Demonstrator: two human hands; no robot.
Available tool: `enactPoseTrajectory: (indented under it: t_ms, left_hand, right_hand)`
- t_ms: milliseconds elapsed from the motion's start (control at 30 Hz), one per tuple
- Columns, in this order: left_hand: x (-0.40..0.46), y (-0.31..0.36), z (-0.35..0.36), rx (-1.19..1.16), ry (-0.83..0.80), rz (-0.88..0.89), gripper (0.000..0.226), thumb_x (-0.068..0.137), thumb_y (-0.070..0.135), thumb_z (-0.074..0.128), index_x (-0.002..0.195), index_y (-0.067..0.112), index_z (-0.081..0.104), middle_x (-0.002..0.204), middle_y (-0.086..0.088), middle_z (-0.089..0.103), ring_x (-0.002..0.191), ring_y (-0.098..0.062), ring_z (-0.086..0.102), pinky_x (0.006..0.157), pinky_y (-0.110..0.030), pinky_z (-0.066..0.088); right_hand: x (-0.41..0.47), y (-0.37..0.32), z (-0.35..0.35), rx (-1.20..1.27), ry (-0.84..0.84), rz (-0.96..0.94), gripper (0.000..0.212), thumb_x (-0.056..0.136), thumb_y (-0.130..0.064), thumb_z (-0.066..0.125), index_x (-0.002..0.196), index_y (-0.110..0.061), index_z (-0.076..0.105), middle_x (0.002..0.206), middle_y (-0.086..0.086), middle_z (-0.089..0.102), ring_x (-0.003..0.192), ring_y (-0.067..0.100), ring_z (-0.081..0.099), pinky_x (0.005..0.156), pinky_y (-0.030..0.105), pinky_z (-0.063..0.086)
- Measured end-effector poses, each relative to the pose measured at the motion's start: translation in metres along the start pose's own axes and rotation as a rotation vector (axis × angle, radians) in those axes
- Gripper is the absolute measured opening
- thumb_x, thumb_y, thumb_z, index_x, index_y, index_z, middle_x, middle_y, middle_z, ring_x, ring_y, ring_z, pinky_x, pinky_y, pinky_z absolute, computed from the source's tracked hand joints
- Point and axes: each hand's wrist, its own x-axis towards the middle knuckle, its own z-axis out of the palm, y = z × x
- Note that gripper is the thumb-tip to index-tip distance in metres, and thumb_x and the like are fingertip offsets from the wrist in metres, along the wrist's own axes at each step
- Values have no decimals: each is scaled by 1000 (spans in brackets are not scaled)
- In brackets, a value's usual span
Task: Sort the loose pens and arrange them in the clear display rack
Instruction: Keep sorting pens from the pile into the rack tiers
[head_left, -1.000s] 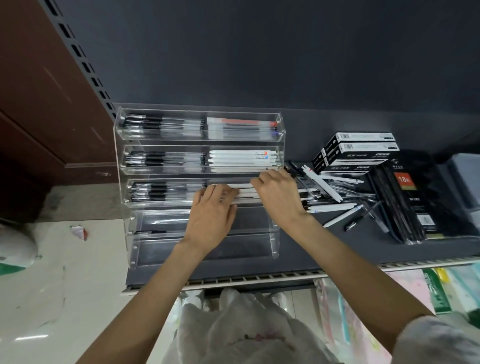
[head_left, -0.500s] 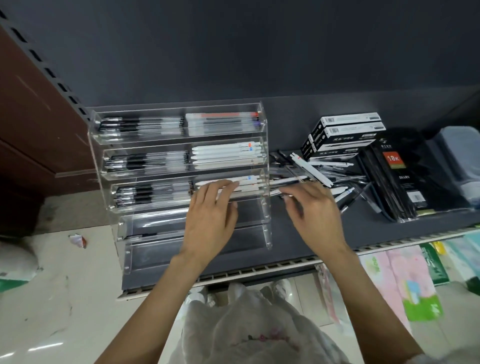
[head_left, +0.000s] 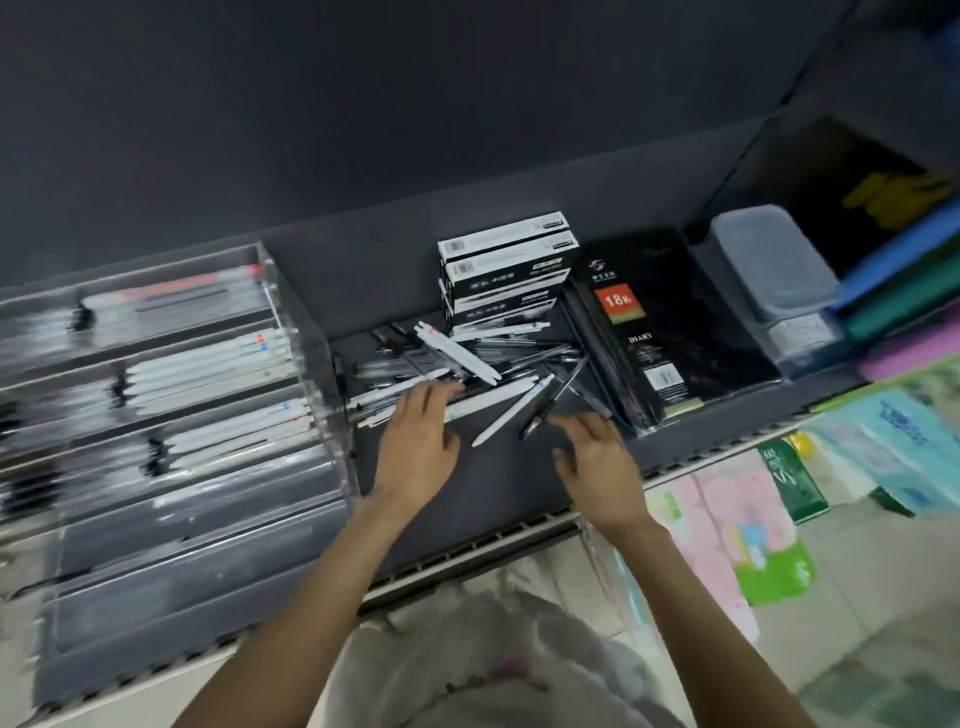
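The right hand (head_left: 602, 467) is hovering nearest, over the dark shelf (head_left: 498, 499), its fingers loosely spread and gripping nothing; motion blur is softening them. A slim black pen (head_left: 550, 402) is lying just beyond its fingertips. The left hand (head_left: 415, 447) is reaching slightly farther, fingers straight and fanned, tips resting on the near edge of the loose pens (head_left: 467, 364), a tangled heap of smooth white and black barrels. Left of both hands, the clear display rack (head_left: 171, 415) is standing in stepped acrylic tiers, white and dark pens filling its upper rows. Behind the heap, black-and-white pen boxes (head_left: 506, 265) are sitting stacked beside a glossy black diary (head_left: 654, 332).
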Motion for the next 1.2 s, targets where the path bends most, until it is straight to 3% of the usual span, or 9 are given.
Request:
enactPoseTrajectory:
  t_ms: [200,367,500,600,733,833,1000,1133,1200]
  left_hand:
    - [54,-27,0,242,43,-83,77,61,-20,53,131,12,52,127,-12,52,107,-37,49,89,-48,48]
    - [80,-37,-9,466,-122,54,85,63,-17,56,139,20,46,135,-9,49,110,-36,50,89,-46,49]
    - [102,-38,-17,602,-222,263,73,69,-6,68,134,23,52,132,-6,54,111,-31,53,86,-42,49]
    - [115,-39,-21,656,-218,359,51,58,10,86,105,20,69,107,-3,65,92,-26,61,69,-35,54]
    - [119,-48,-25,594,-158,427,29,63,13,86,86,15,68,86,-3,64,78,-25,61,53,-32,55]
    - [117,-55,-27,600,-126,473,27,64,13,85,86,14,70,82,-2,65,73,-24,62,57,-29,56]
    - [117,-51,-29,602,-18,528,47,57,1,86,99,11,69,92,-4,67,86,-22,58,57,-29,57]
    - [99,0,-49,322,229,599,18,85,4,59,103,7,65,98,-5,69,95,-17,54,74,-34,56]
    - [82,32,-62,53,310,398,18,95,13,47,103,9,62,104,2,69,89,-14,60,80,-31,50]
  right_hand:
    - [33,9,12,-19,-230,-74,63,84,1,53,141,-20,37,139,10,36,123,31,40,90,40,51]
    - [52,10,19,-4,-265,-178,70,81,6,53,142,-21,33,139,9,33,123,29,39,85,35,53]
    - [55,12,19,22,-280,-179,67,84,3,51,143,-21,30,141,8,28,125,26,36,92,33,49]
    - [55,13,17,40,-292,-175,66,86,1,49,145,-20,27,142,8,25,125,25,34,94,34,47]
    - [54,11,18,34,-286,-171,66,85,2,49,144,-19,27,141,10,25,125,27,34,97,34,46]
    - [54,9,19,36,-272,-170,65,85,2,48,144,-17,29,141,12,27,124,28,36,96,35,47]
    - [54,9,19,41,-253,-152,63,86,0,50,143,-18,31,139,10,28,123,26,39,92,33,49]
    - [52,7,11,71,-203,-130,60,89,-8,53,143,-20,32,140,11,28,121,26,43,84,35,54]
    - [50,7,1,109,-107,-145,58,87,-10,58,141,-19,38,135,11,36,111,26,52,76,34,56]
